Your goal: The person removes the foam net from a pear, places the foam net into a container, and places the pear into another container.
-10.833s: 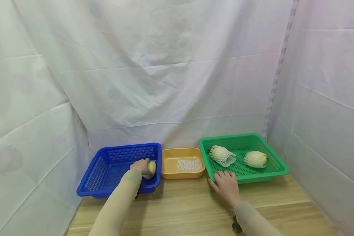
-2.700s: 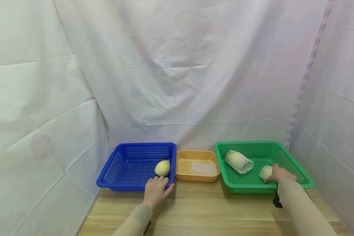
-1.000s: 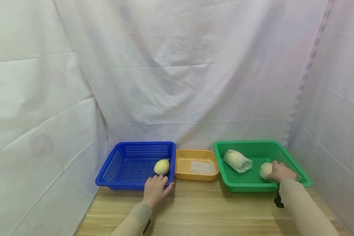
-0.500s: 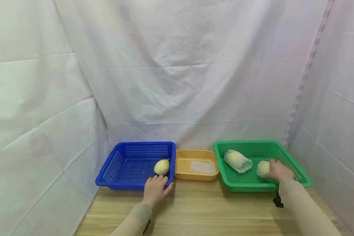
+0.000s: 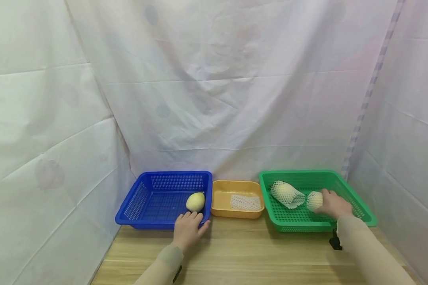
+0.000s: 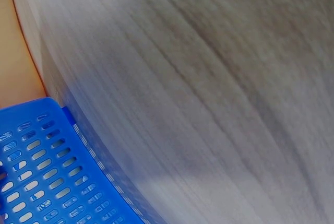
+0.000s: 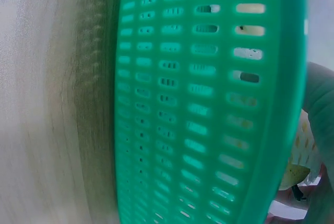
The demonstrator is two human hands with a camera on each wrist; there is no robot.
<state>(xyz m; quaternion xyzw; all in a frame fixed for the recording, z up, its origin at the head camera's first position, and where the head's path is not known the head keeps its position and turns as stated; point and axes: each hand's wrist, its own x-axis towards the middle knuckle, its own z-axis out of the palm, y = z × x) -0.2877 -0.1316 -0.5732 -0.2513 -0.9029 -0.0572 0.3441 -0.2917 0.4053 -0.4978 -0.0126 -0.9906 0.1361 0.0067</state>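
My right hand (image 5: 337, 204) grips a pear in a white foam net (image 5: 314, 201) inside the green basket (image 5: 358, 215). In the right wrist view, the stem end of this pear (image 7: 295, 176) shows beyond the basket's rim, between the fingers. A second netted pear (image 5: 284, 192) lies to the left in that basket. My left hand (image 5: 189, 228) rests on the front rim of the blue basket (image 5: 157, 227), fingers over the edge and holding nothing. Just beyond those fingertips, a bare yellow-green pear (image 5: 195, 202) lies in the blue basket's right front corner.
Between the baskets stands a yellow tray (image 5: 221, 190) with a flat white foam net (image 5: 245, 202) in it. Everything stands on a wooden table (image 5: 249, 253). White cloth (image 5: 214, 99) hangs behind and on both sides.
Earlier, my left hand held the bare pear; it has let go and moved to the rim. My right hand left the green rim, gripped the netted pear and has shifted it slightly left and up.
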